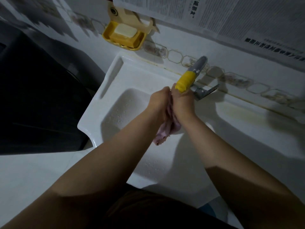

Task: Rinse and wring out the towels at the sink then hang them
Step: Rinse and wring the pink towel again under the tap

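Note:
A pink towel is bunched between both hands over the white sink basin. My left hand grips its upper part from the left. My right hand grips it from the right, pressed against the left hand. The towel's lower end hangs below my wrists toward the basin. Both hands sit just under the yellow spout tip of the grey faucet. Most of the towel inside my fists is hidden.
A yellow soap dish with soap bars hangs on the tiled wall above the sink. A metal faucet handle juts out right of my hands. A dark appliance stands at left. Newspaper sheets cover the wall above.

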A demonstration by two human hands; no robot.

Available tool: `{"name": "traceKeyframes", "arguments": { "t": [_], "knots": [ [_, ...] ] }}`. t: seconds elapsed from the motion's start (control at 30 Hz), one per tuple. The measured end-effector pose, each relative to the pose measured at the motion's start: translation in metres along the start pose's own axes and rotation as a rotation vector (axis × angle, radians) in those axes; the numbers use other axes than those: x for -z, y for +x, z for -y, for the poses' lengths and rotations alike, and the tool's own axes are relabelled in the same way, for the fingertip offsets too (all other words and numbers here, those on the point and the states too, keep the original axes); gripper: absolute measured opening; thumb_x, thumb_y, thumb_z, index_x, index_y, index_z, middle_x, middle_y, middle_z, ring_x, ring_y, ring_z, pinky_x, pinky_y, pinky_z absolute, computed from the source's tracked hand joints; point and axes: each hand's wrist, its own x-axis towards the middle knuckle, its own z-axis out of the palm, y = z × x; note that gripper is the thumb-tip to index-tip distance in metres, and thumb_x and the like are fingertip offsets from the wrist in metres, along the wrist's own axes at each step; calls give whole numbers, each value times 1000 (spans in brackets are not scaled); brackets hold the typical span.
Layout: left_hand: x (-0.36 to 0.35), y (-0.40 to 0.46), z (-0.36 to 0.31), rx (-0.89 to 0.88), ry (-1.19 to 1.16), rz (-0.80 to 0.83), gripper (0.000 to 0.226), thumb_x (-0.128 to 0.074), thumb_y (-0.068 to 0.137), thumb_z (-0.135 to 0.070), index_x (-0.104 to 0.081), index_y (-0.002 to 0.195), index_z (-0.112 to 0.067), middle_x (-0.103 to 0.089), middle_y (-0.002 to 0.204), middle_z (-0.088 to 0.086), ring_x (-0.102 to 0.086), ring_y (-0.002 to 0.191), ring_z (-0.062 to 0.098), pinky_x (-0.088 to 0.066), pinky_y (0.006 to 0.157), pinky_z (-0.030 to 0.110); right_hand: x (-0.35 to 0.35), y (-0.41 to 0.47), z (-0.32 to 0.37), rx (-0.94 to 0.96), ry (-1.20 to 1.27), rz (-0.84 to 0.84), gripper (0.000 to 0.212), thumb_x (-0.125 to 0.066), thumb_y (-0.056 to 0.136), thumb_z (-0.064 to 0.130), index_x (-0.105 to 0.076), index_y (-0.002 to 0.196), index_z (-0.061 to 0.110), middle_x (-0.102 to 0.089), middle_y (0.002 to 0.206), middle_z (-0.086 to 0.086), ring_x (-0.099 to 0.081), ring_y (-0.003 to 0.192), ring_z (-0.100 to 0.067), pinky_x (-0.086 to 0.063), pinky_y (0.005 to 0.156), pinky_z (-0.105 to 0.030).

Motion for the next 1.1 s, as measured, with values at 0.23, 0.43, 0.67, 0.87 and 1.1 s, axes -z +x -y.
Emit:
{"name": "traceKeyframes", "arguments": {
  "t": [0.23,0.43,0.67,0.87,1.1],
  "knots": [
    [-2,-13,-2,72,69,101,33,-44,98,-22,-50,68,-10,-50,59,9,-47,57,22,-37,54,26,15,5,2,6,-184,-45,40,-44,98,34,-63,94,-1,-66,100,-24,-61,96,-38,-41,73,-35],
    [9,-4,-4,71,-3,183,34,-44,100,-27,-61,92,2,-65,78,18,-62,78,31,-52,72,34,6,-16,7,163,-269,-41,46,-39,99,39,-64,91,2,-66,96,-22,-60,93,-37,-45,78,-38],
    [43,2,0,91,-178,402,48,-39,101,-38,-67,82,-4,-69,81,13,-68,76,21,-56,73,28,34,25,-14,-156,347,114,28,-52,93,28,-52,67,17,-57,69,-3,-59,61,-14,-47,64,-22],
    [41,11,12,33,-25,56,43,-46,98,-46,-62,85,-9,-65,62,10,-61,53,21,-48,50,23,25,-2,-6,-61,231,156,34,-50,96,27,-51,63,18,-56,63,-1,-57,59,-14,-41,53,-22],
    [-2,-9,14,53,43,134,51,-46,98,-44,-52,64,-6,-49,41,10,-47,29,16,-40,35,16,16,4,8,5,-121,-54,29,-48,96,27,-61,84,5,-64,89,-18,-60,93,-37,-33,65,-30]
  ]
}}
